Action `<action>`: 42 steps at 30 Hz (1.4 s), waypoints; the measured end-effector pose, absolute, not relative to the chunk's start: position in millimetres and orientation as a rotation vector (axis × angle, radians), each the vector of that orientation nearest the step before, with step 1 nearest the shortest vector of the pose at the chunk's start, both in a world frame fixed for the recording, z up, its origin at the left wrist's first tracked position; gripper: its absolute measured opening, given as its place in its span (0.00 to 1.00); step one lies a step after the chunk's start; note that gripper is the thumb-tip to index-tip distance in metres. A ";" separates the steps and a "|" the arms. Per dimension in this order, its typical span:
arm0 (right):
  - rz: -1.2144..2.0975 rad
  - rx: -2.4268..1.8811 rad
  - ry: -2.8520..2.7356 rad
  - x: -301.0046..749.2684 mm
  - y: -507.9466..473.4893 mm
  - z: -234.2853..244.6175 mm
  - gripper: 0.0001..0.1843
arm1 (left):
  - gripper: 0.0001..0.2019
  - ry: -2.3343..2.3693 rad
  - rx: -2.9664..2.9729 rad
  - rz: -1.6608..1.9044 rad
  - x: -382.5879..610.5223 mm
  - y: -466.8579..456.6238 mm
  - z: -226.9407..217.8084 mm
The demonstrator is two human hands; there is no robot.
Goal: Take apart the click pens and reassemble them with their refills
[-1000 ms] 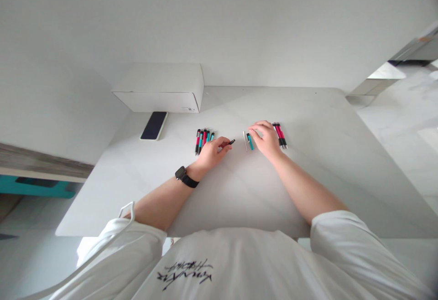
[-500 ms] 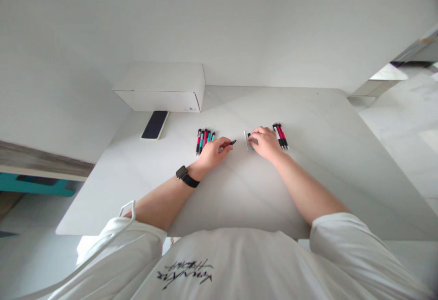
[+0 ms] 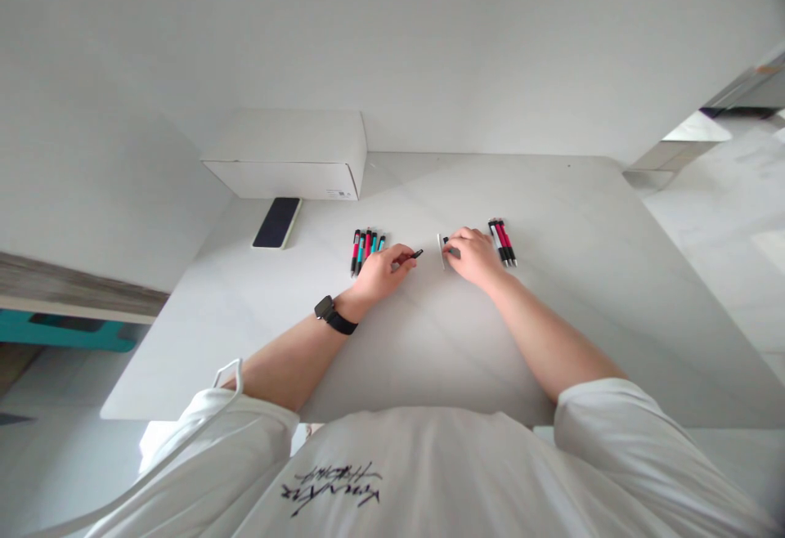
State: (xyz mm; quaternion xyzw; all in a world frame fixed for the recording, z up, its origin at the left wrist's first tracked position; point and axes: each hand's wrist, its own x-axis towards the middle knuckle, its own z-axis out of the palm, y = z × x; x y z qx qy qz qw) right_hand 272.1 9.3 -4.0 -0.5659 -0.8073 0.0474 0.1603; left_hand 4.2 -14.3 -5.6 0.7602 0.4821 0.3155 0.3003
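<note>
Forearms [image 3: 298, 360] come in over the near edge of the desk [image 3: 423, 350], slanting toward each other; one dark watch [image 3: 325, 308] on the left wrist. Both hands low, mid-desk, between left and right edges.

Left hand [image 3: 381, 270]: back upward, fingers curled, thumb and fingertips pinching one small black pen part [image 3: 418, 254]. Its long axis runs out of the grip toward the right edge, free end tipped slightly to the far edge.

Right hand [image 3: 472, 256]: back upward, fingers bent down over one black-ended piece [image 3: 446, 240], mostly covered; cannot tell whether it is gripped or only touched. Just left of those fingertips, one thin white stick [image 3: 441, 251], long axis far to near, far end leaning slightly left.

Left pens [image 3: 361, 250]: five showing, two red, three teal, side by side, lengthwise far to near; the left hand hides part of the row. Right pens [image 3: 503, 242]: three, one white-and-black, two red, near ends angled toward the right edge.

Toward the far left corner: one white box [image 3: 288, 178]; one phone [image 3: 277, 223], dark screen up, just in front.
</note>
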 end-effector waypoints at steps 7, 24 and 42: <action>0.084 -1.655 -2.285 268.7 5.5 -5.3 0.09 | 0.11 1.267 2.042 0.851 5.3 -14.9 -3.9; 0.062 -1.468 -2.486 227.4 -30.1 6.6 0.06 | 0.10 1.307 1.924 1.070 2.7 -16.6 4.2; 1.182 -1.051 -1.374 244.3 -3.4 20.0 0.15 | 0.09 1.260 2.119 1.002 3.0 -15.2 0.9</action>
